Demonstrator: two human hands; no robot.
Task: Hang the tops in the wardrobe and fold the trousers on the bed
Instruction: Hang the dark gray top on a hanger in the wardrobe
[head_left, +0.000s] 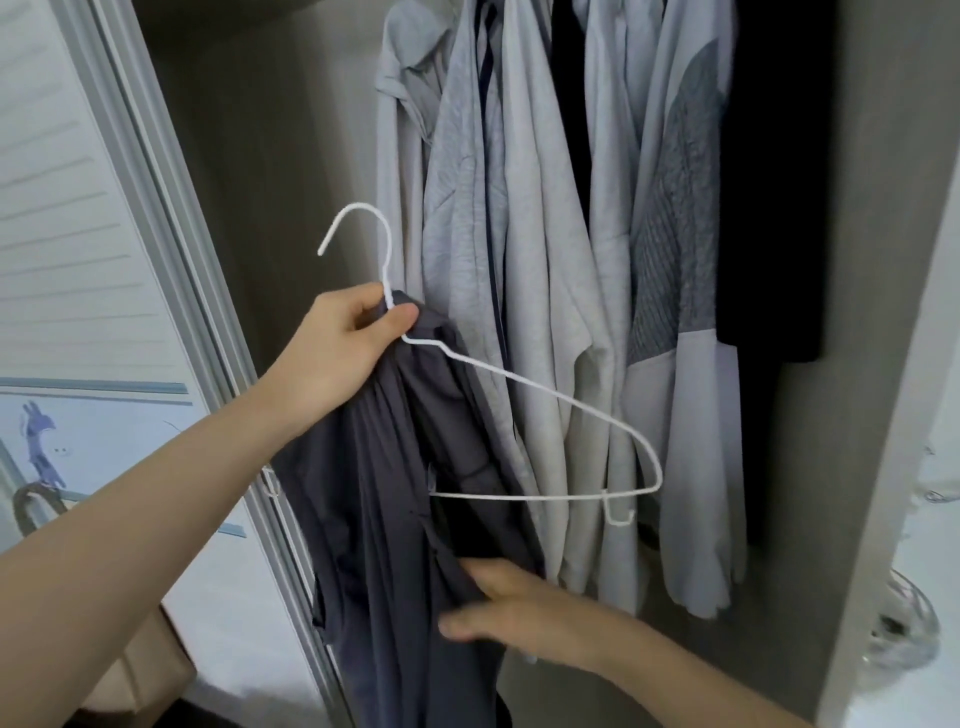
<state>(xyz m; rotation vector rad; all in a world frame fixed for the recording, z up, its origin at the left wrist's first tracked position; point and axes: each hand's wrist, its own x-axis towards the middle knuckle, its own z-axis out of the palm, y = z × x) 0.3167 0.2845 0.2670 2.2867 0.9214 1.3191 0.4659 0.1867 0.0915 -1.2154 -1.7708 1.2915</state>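
My left hand (345, 345) grips the neck of a white wire hanger (524, 387) together with a bunched edge of a dark grey top (384, 499), in front of the open wardrobe. The hanger tilts down to the right, its right arm bare, and the top hangs crumpled from its left side. My right hand (511, 605) is blurred and touches the lower part of the top, its fingers partly under the fabric. Whether it grips the cloth is unclear.
Several pale grey and light blue garments (519, 218) hang close together inside the wardrobe, with dark ones (769, 208) at the right. The wardrobe's sliding door frame (171, 249) stands at the left, its side panel (878, 415) at the right. A beige item (145, 670) lies low left.
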